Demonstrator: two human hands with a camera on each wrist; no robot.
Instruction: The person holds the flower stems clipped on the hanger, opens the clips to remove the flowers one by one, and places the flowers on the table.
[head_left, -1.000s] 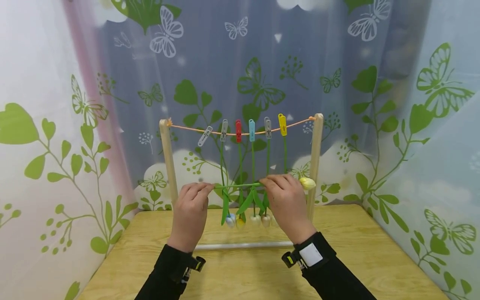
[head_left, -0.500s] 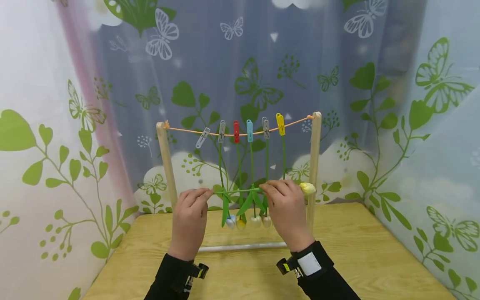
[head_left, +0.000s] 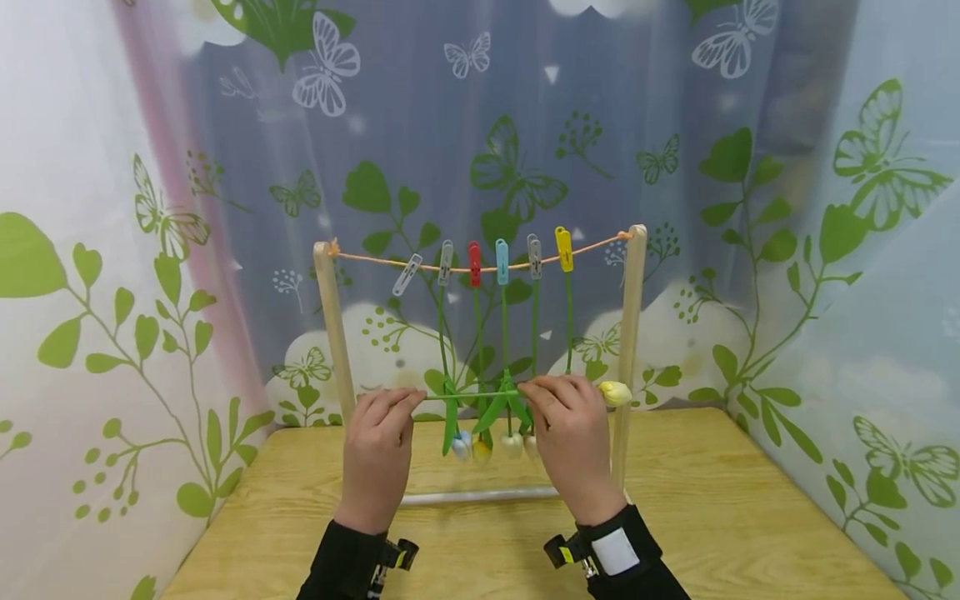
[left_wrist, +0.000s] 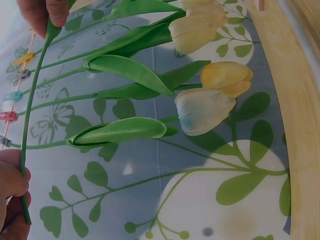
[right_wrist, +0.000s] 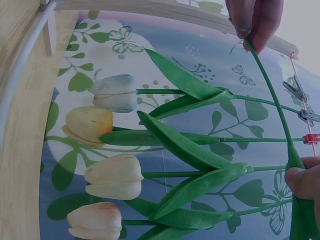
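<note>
Between my hands an artificial yellow tulip (head_left: 615, 393) lies nearly level in front of the hanging flowers. My left hand (head_left: 378, 458) pinches the end of its green stem (left_wrist: 31, 107), thumb against fingers. My right hand (head_left: 573, 442) pinches it at the leaf base, with the bloom sticking out past the hand on the right. Behind, several tulips hang head down from clothespins on an orange cord (head_left: 360, 254); a white-blue tulip (right_wrist: 116, 93) and an orange-yellow tulip (right_wrist: 90, 125) are among them. The leftmost grey clothespin (head_left: 407, 275) sits tilted on the cord with no flower in it.
The cord runs between two wooden posts, a left post (head_left: 333, 325) and a right post (head_left: 632, 325). A white rod (head_left: 480, 497) lies low across the front of the rack on the wooden table (head_left: 480, 550). Printed curtains (head_left: 247, 167) close in the back and sides.
Both hands have come down a little, lowering the held tulip with them. Their pinch on the stem is the same, and the hanging tulips and clothespins stay put.
</note>
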